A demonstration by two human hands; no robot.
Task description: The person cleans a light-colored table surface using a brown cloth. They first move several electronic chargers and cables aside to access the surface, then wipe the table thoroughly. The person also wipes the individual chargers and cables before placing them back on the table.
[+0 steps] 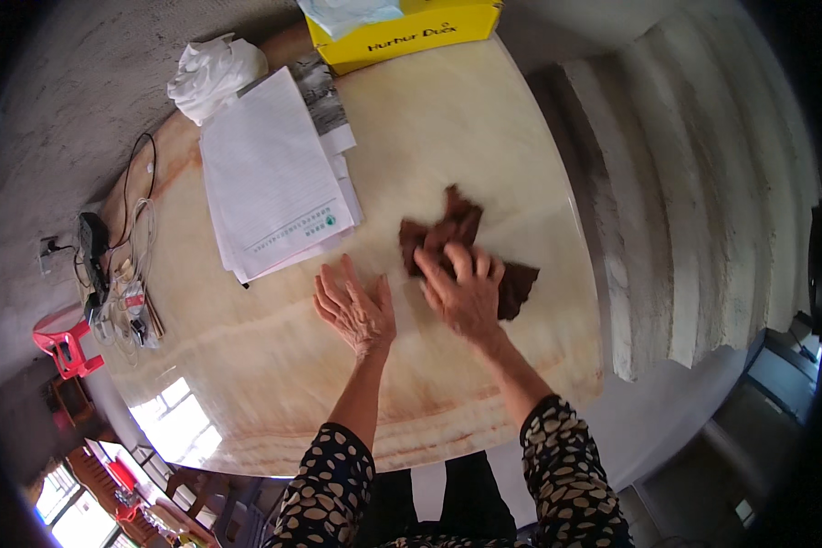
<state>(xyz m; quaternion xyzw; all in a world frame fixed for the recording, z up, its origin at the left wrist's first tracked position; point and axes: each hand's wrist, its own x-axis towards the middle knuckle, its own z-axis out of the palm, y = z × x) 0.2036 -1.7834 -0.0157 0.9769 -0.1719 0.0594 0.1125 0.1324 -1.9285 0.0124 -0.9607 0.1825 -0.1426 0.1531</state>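
Sleeves, dark with pale oval spots, both forearms entering from the near edge.

Box: yellow cardboard, rectangular, dark lettering on its side, at the far edge of the table; pale tissue or plastic sticking out of its top.

Stack of paper: white lined sheets, small green round mark at the near right corner, left of centre, tilted.

Crumpled white bag: far left, touching the stack's far corner.

Cables and small gadgets: tangled heap at the left rim.

Table: rounded, glossy cream stone with amber veining; window glare at the near left.

Room: grey floor at the far left, red plastic stool at the left, pale steps at the right.

Left hand: flat, palm down on the table, fingers spread, holding nothing, just beside the cloth.

Right hand: palm down, fingers bent and pressing on the cloth.

Cloth: dark brown, crumpled, on the table right of centre, partly under the right hand.
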